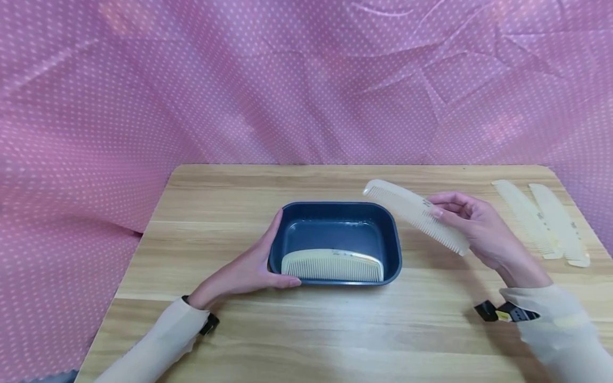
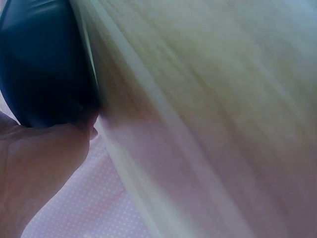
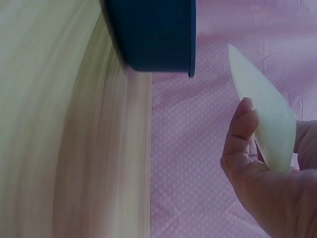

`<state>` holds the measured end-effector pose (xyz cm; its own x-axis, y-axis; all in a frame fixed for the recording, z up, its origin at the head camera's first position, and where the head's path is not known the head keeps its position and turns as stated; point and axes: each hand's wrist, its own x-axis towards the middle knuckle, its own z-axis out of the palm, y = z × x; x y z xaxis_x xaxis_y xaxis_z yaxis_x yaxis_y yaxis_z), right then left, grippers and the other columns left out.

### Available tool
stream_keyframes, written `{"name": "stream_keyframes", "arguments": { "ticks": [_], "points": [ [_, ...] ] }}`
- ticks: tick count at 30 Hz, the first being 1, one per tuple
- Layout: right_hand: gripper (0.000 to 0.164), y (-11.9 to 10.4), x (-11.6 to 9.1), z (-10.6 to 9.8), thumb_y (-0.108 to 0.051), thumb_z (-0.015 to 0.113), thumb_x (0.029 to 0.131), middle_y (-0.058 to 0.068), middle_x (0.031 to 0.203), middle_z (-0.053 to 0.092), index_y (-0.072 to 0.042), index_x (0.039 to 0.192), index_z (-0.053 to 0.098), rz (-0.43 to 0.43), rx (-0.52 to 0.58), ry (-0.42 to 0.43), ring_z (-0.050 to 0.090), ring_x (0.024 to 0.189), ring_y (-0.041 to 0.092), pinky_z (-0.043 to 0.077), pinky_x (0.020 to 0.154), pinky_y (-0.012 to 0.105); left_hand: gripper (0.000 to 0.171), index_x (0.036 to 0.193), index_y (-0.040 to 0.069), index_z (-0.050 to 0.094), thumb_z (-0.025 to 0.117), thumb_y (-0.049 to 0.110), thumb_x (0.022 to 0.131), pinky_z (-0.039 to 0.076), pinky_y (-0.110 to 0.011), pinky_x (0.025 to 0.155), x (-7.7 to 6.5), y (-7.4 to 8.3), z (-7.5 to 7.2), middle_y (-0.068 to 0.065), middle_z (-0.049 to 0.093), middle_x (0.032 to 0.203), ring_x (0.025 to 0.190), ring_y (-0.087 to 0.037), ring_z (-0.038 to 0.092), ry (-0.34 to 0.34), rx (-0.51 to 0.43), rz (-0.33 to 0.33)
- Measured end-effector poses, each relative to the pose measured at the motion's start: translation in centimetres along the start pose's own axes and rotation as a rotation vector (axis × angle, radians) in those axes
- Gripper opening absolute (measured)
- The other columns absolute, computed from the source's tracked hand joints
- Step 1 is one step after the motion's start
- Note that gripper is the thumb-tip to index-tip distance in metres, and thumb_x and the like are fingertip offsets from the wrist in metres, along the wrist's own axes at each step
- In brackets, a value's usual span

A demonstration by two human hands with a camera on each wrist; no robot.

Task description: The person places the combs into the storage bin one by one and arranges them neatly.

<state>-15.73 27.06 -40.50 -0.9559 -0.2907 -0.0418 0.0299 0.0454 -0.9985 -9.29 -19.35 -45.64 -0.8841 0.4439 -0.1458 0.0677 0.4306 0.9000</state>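
Note:
In the head view a dark blue rectangular tray stands on the table, with a pale comb lying along its near wall, teeth toward the front. My left hand holds the tray's left end, thumb on the near rim and fingers along the left side; the left wrist view shows that hand against the tray's outside. Right of the tray, my right hand pinches a second pale comb, raised and tilted above the table. The right wrist view shows this comb between thumb and fingers.
Two more pale combs, an inner one and an outer one, lie side by side at the table's right. The wood-grain table ends at the back against a pink dotted cloth.

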Motion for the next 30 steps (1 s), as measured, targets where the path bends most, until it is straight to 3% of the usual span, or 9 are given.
{"name": "stream_keyframes", "arguments": {
  "ticks": [10,22,30],
  "points": [
    [0.022,-0.7,0.9,2.7,-0.010,0.070,0.108,-0.002,0.110,0.077,-0.007,0.130,0.075,-0.006,-0.224,-0.034,0.069,0.094,0.013,0.058,0.074,0.024,0.142,0.169,0.050,-0.017,0.097,0.040,0.085,0.022,-0.070,0.124,0.1,-0.1,-0.1,0.008,0.002,0.181,0.164,-0.025,0.013,-0.002,0.003,0.002],
    [0.025,-1.0,1.8,5.8,-0.007,0.068,0.109,0.002,0.112,0.076,0.003,0.132,0.070,-0.033,-0.239,-0.131,0.069,0.093,0.014,0.057,0.077,0.024,0.141,0.169,0.050,-0.017,0.096,0.041,0.086,0.019,-0.069,0.125,0.1,-0.2,-0.1,0.007,0.000,0.181,0.164,-0.025,0.011,-0.004,0.015,-0.008],
    [0.027,-1.0,2.2,7.0,-0.010,0.066,0.110,0.011,0.117,0.073,0.000,0.135,0.071,-0.017,-0.301,-0.187,0.065,0.095,0.018,0.055,0.079,0.026,0.143,0.168,0.051,-0.019,0.097,0.044,0.084,0.017,-0.068,0.126,-0.1,0.0,-0.1,0.008,-0.005,0.181,0.165,-0.024,0.007,-0.006,0.030,-0.015]
  ]
}}
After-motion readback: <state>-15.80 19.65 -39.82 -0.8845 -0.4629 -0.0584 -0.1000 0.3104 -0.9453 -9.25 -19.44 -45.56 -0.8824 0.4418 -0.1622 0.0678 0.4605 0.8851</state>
